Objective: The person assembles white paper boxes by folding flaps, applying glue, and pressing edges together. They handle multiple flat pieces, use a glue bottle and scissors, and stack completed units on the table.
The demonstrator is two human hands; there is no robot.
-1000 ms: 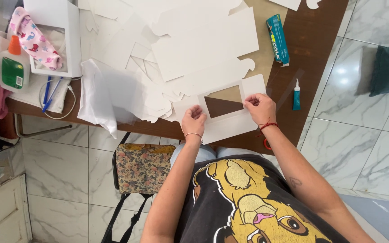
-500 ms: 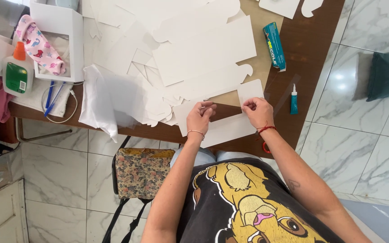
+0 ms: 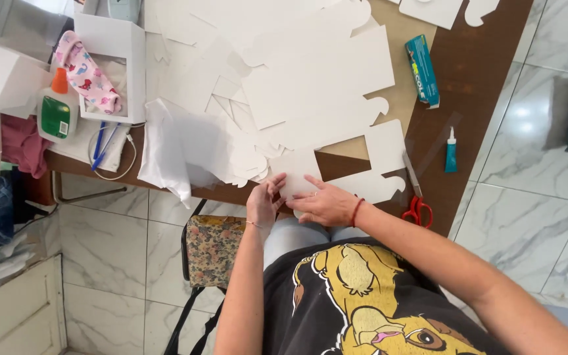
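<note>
The glue bottle [image 3: 58, 108] stands at the table's left end, and it serves as the landmark: white body, orange cap, a green label [image 3: 55, 116] on its front. Just right of it sits an open white box [image 3: 114, 46] with a pink patterned cloth lying across it. Left of the bottle is another white box [image 3: 1, 79]. Far to the right of the bottle, across the spread of white card, lies a long teal carton [image 3: 422, 70], and beyond that a small teal tube [image 3: 451, 152] with a white tip.
</note>
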